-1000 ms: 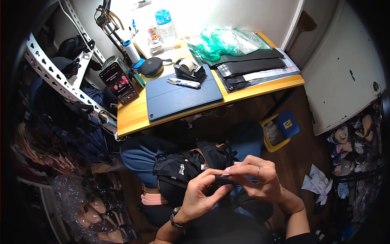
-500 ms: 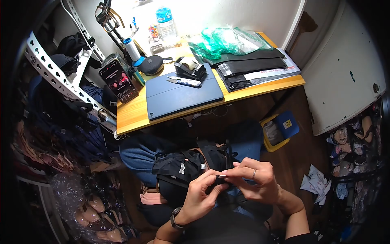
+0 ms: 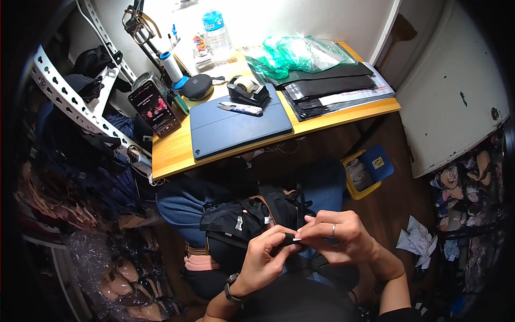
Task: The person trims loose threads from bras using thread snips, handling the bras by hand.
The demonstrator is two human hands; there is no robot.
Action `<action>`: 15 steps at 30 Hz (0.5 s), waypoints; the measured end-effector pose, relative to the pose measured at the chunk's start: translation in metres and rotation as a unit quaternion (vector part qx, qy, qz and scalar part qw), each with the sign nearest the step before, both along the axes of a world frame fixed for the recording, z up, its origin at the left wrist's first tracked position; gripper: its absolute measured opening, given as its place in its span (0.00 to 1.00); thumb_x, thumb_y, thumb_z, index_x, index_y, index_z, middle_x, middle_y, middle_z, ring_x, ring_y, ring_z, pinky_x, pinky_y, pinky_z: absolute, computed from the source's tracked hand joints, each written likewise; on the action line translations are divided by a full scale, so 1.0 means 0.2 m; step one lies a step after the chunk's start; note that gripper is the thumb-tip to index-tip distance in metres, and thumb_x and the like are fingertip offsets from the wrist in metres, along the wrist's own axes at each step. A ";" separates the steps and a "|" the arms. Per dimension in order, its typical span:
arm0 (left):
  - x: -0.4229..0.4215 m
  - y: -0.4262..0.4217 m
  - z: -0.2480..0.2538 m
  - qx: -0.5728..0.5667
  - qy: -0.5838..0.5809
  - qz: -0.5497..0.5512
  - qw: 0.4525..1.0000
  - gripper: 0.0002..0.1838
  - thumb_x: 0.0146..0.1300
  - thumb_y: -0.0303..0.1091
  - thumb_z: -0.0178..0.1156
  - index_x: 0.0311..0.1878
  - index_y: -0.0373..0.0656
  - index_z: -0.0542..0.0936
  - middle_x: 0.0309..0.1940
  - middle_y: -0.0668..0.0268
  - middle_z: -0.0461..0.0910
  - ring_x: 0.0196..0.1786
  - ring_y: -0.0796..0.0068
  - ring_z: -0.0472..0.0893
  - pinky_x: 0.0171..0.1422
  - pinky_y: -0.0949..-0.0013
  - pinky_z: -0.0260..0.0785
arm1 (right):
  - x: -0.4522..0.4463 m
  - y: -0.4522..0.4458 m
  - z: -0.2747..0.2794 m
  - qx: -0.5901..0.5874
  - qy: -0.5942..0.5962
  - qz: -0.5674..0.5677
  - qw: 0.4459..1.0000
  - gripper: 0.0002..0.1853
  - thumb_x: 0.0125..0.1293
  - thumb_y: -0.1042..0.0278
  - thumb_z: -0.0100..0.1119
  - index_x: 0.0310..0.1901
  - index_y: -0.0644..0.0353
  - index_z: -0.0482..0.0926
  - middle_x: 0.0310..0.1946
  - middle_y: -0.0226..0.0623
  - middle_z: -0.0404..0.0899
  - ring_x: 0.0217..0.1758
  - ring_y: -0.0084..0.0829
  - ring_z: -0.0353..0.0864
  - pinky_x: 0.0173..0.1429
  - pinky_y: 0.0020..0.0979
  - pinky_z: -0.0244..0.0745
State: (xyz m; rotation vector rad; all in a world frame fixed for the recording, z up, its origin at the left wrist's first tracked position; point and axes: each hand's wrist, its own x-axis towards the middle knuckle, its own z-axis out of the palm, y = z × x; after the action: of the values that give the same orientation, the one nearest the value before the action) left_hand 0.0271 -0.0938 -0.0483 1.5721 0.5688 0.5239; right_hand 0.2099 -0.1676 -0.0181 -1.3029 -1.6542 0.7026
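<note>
My left hand pinches the edge of a piece of black fabric between thumb and forefinger. Opposite it, my right hand, with a ring on one finger, is closed at the same edge, where a small white tag shows between the fingertips. How the tag joins the fabric cannot be made out. Black garments with small white labels lie across my lap, just beyond the hands. Beside my left forearm sits a stack of pink and black folded pieces.
On the wooden desk lie a blue tablet case, thread snips, a tape dispenser and a phone. A yellow-and-blue bin stands below. Plastic-wrapped garments lie at left; a white metal rack rises behind.
The white tag now shows slightly farther right and lower between my fingertips, and my right hand has shifted slightly right. The view has moved a little; the desk items stay put.
</note>
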 end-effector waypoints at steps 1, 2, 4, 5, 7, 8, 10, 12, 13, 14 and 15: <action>0.00 0.00 0.00 -0.001 -0.005 0.002 1.000 0.04 0.57 0.18 0.61 0.36 0.29 0.79 0.37 0.62 0.79 0.37 0.81 0.77 0.39 0.80 0.67 | 0.00 0.00 0.00 0.000 0.000 0.000 1.000 0.14 0.48 0.86 0.65 0.38 0.62 0.83 0.30 0.38 0.82 0.30 0.33 0.83 0.52 0.36 0.79; 0.00 0.00 -0.01 -0.003 -0.011 0.003 1.000 0.04 0.57 0.18 0.61 0.36 0.29 0.79 0.38 0.61 0.80 0.37 0.79 0.77 0.39 0.79 0.68 | 0.00 0.00 0.00 -0.001 0.006 0.003 1.000 0.14 0.47 0.86 0.65 0.38 0.62 0.83 0.31 0.38 0.83 0.31 0.33 0.83 0.53 0.36 0.79; 0.00 0.00 -0.01 -0.004 -0.016 0.003 1.000 0.04 0.56 0.18 0.61 0.35 0.29 0.78 0.38 0.59 0.80 0.36 0.77 0.78 0.38 0.77 0.68 | 0.01 -0.01 -0.01 -0.002 0.018 0.008 1.000 0.15 0.47 0.87 0.65 0.38 0.63 0.83 0.32 0.39 0.83 0.32 0.33 0.83 0.54 0.36 0.79; 0.00 0.00 -0.01 -0.011 -0.015 0.002 1.000 0.04 0.57 0.18 0.61 0.36 0.29 0.79 0.38 0.60 0.80 0.37 0.78 0.78 0.41 0.78 0.68 | 0.01 -0.01 -0.01 -0.002 0.018 0.008 1.000 0.15 0.47 0.87 0.65 0.38 0.63 0.83 0.32 0.39 0.83 0.32 0.33 0.83 0.54 0.36 0.79; 0.00 0.00 -0.01 -0.024 -0.014 -0.001 1.000 0.05 0.58 0.18 0.61 0.38 0.30 0.81 0.38 0.62 0.79 0.39 0.79 0.77 0.45 0.80 0.69 | 0.02 -0.02 -0.01 -0.012 0.034 0.009 0.999 0.15 0.46 0.87 0.65 0.38 0.62 0.83 0.34 0.39 0.84 0.33 0.32 0.83 0.55 0.36 0.78; 0.00 0.00 -0.01 -0.025 -0.014 -0.001 1.000 0.05 0.58 0.18 0.61 0.38 0.30 0.81 0.38 0.62 0.79 0.39 0.79 0.77 0.45 0.80 0.69 | 0.02 -0.02 -0.01 -0.018 0.042 0.010 0.999 0.16 0.46 0.88 0.65 0.38 0.62 0.83 0.34 0.39 0.84 0.34 0.31 0.83 0.55 0.35 0.78; 0.00 -0.01 -0.01 -0.041 -0.019 0.000 0.999 0.05 0.58 0.19 0.61 0.38 0.30 0.81 0.38 0.62 0.80 0.40 0.79 0.78 0.46 0.79 0.69 | 0.02 -0.03 -0.01 -0.012 0.051 0.008 0.999 0.16 0.46 0.88 0.63 0.39 0.63 0.83 0.32 0.39 0.83 0.32 0.32 0.82 0.55 0.35 0.78; 0.01 -0.01 -0.01 -0.049 -0.022 0.001 0.999 0.05 0.59 0.19 0.61 0.38 0.31 0.81 0.39 0.62 0.80 0.41 0.78 0.78 0.47 0.79 0.69 | 0.02 -0.03 -0.01 0.000 0.069 0.004 0.998 0.16 0.47 0.89 0.61 0.40 0.64 0.82 0.27 0.39 0.79 0.29 0.34 0.81 0.54 0.33 0.78; 0.01 -0.01 -0.01 -0.058 -0.026 0.000 0.998 0.05 0.59 0.20 0.61 0.39 0.31 0.81 0.39 0.62 0.80 0.41 0.78 0.78 0.47 0.79 0.69 | 0.02 -0.03 -0.01 0.000 0.069 0.004 0.998 0.16 0.47 0.89 0.61 0.40 0.64 0.82 0.27 0.39 0.79 0.29 0.34 0.81 0.54 0.33 0.78; 0.01 -0.01 -0.01 -0.066 -0.031 -0.001 0.997 0.05 0.59 0.20 0.61 0.39 0.31 0.82 0.39 0.62 0.80 0.42 0.78 0.78 0.48 0.79 0.69 | 0.02 -0.03 -0.01 -0.004 0.074 0.008 0.997 0.15 0.48 0.88 0.61 0.39 0.64 0.82 0.27 0.39 0.80 0.29 0.33 0.81 0.53 0.32 0.78; 0.01 -0.01 -0.01 -0.075 -0.035 -0.002 0.997 0.05 0.59 0.21 0.62 0.39 0.31 0.82 0.39 0.62 0.80 0.42 0.78 0.78 0.48 0.79 0.69 | 0.03 -0.03 -0.01 -0.008 0.078 0.012 0.997 0.15 0.48 0.88 0.62 0.39 0.65 0.82 0.27 0.39 0.80 0.30 0.32 0.81 0.51 0.31 0.78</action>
State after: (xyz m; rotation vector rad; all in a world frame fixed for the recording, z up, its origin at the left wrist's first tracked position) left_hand 0.0291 -0.0957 -0.0505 1.4072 0.5386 0.5190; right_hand 0.2159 -0.1736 -0.0202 -1.2094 -1.5431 0.8118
